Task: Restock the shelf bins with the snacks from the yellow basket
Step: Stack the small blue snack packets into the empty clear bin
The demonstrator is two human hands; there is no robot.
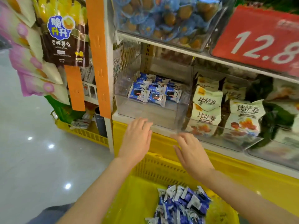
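All fingers [142, 126] straight, empty, near bin [161, 115].

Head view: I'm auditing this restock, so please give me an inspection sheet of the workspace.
Surface: white shelf, carrying stock.
Job's things: clear bin with few blue-white packets at its back; more packets in the yellow basket.
Clutter: pizza-roll bags to the bin's right; hanging chip bag at left.
Hands: left hand and right hand open, empty, by the bin's front.
Cables: nothing seen.
Surroundings: red price sign, glossy floor.
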